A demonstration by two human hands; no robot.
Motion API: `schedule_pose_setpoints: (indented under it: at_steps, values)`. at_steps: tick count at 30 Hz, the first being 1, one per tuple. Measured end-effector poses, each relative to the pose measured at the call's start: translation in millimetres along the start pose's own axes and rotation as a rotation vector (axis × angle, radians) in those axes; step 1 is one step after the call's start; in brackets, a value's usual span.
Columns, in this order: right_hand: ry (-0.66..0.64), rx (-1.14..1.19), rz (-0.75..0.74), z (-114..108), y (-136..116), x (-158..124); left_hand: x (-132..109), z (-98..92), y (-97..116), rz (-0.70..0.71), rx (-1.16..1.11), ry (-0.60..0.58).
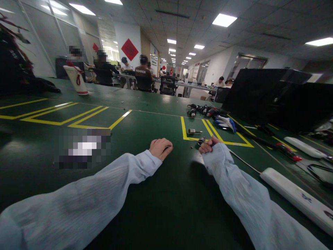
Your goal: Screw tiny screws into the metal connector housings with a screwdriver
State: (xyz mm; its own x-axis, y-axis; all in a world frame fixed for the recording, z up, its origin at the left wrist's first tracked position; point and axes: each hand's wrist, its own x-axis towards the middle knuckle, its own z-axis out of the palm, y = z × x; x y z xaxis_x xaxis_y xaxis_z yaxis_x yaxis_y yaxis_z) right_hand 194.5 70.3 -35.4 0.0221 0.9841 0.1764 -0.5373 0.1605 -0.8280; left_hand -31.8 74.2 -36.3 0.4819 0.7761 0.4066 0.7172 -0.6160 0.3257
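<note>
My left hand (160, 148) rests on the green tabletop (161, 198) with its fingers curled in; a small dark spot shows between thumb and fingers, too unclear to name. My right hand (208, 145) is closed around a socket bit (201, 140), whose dark, round metal end pokes out on the left. Just beyond it lies a second socket bit (194, 132), a silver cylinder with a thin shaft pointing right, inside a yellow taped box. A tiny dark piece (191, 147) sits on the table left of my right hand.
Blue and white gloves (225, 123) and black tools with cables (200, 110) lie at the back right. A white power strip (299, 194) runs along the right side. A paper cup (77, 80) stands far left. A blurred-out object (84, 148) lies left. Several people sit beyond.
</note>
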Motion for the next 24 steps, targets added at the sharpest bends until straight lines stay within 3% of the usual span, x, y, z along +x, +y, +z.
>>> schedule_pose_setpoints:
  at_steps: [2,3,8,17,24]
  values:
    - [0.237,-0.252,-0.139,-10,-3,8,11,5.2,2,-0.038,0.035,-0.039]
    - [0.297,-0.319,-0.173,-13,-4,11,17,8.4,3,-0.052,0.048,-0.053]
    - [0.451,-0.597,-0.296,-26,0,23,53,30.6,2,-0.064,0.089,-0.081]
    - [0.498,-0.964,-0.318,-43,22,45,109,64.5,1,0.088,0.067,-0.113]
    - [0.45,-0.985,-0.28,-44,25,48,121,73.9,1,0.173,0.011,-0.149]
